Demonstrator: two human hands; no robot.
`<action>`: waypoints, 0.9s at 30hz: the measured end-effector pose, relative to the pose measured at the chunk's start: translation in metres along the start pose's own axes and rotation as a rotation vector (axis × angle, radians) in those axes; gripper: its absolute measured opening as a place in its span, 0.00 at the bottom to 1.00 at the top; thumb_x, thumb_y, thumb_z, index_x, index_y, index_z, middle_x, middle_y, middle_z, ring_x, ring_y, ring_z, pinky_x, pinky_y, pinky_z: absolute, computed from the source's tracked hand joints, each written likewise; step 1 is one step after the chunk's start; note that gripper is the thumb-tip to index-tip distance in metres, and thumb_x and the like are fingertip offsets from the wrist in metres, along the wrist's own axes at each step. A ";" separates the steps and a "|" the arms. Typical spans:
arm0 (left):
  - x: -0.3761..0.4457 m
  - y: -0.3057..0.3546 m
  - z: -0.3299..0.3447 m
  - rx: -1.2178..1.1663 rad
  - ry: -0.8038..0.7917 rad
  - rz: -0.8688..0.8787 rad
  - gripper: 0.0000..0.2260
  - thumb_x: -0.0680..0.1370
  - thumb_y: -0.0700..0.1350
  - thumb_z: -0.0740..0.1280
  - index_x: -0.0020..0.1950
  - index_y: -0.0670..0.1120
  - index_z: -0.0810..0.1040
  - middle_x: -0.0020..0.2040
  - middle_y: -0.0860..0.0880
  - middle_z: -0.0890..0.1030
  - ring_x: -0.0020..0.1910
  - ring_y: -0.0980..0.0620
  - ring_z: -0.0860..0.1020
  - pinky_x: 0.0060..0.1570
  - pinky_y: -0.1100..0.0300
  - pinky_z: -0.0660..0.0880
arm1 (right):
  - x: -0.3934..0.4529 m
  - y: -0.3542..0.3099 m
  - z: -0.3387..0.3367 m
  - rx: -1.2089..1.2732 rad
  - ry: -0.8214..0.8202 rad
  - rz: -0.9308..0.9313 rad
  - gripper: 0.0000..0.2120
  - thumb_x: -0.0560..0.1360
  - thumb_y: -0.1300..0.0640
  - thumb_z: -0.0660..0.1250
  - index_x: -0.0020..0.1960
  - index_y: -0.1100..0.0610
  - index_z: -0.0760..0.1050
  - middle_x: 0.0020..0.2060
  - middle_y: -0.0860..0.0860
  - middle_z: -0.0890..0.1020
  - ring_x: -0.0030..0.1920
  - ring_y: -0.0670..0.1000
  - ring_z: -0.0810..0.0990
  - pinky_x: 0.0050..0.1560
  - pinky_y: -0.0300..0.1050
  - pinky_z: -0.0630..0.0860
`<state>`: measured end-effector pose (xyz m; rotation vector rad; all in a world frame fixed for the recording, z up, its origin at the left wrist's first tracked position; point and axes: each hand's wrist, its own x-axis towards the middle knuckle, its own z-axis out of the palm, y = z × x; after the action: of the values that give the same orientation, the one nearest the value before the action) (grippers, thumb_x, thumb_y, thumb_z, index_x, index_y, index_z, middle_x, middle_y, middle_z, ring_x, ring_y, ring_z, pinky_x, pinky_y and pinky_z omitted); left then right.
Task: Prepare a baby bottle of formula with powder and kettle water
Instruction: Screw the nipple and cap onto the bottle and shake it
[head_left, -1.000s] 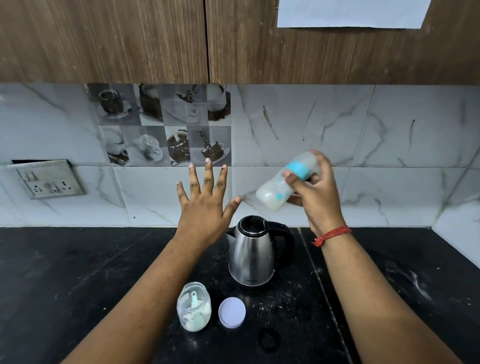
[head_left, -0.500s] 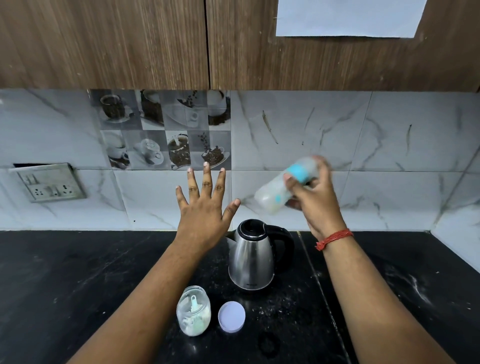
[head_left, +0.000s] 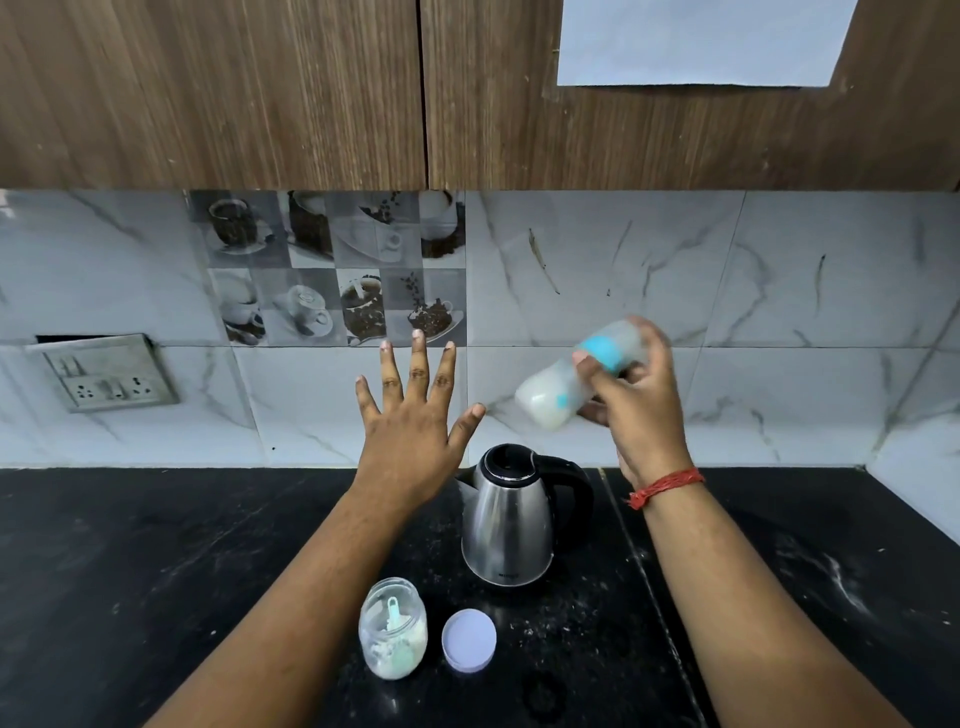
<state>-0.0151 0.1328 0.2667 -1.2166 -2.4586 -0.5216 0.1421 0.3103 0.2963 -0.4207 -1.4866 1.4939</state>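
right hand (head_left: 641, 410) grips tilted, blurred bottle (head_left: 566, 384) above kettle (head_left: 511, 525), likely shaking to mix; left hand (head_left: 415, 431) spread wide, empty.

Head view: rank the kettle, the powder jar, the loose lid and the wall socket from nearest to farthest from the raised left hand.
From the left hand:
1. Kettle, just right and below.
2. Powder jar, on the counter below.
3. Loose lid, right of the jar, nearly as close.
4. Wall socket, far left.

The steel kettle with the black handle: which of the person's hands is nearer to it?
Left, it seems. The left hand hovers open beside the steel kettle with the black handle, by its spout; the right hand is raised higher, gripping the white baby bottle.
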 end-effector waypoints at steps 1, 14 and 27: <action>0.001 0.000 0.001 -0.011 0.001 -0.005 0.35 0.76 0.72 0.32 0.80 0.60 0.29 0.81 0.49 0.28 0.79 0.41 0.27 0.78 0.31 0.39 | 0.001 0.001 -0.002 0.048 0.055 -0.006 0.35 0.65 0.44 0.79 0.68 0.39 0.68 0.58 0.56 0.80 0.51 0.49 0.86 0.43 0.55 0.85; 0.006 -0.007 0.000 -0.026 0.017 -0.017 0.36 0.77 0.72 0.33 0.81 0.59 0.31 0.81 0.50 0.27 0.80 0.41 0.27 0.77 0.33 0.37 | 0.005 0.004 -0.004 0.078 0.073 -0.021 0.27 0.74 0.55 0.76 0.66 0.41 0.67 0.58 0.56 0.79 0.52 0.50 0.86 0.43 0.53 0.84; 0.013 -0.008 0.001 -0.045 0.029 -0.011 0.34 0.78 0.72 0.34 0.80 0.61 0.29 0.81 0.51 0.27 0.79 0.42 0.27 0.77 0.33 0.37 | 0.010 0.004 -0.004 0.118 0.084 -0.005 0.35 0.67 0.48 0.79 0.69 0.42 0.67 0.57 0.56 0.80 0.51 0.50 0.86 0.41 0.51 0.84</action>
<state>-0.0290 0.1380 0.2703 -1.2055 -2.4431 -0.5955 0.1394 0.3214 0.2951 -0.4040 -1.3258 1.5325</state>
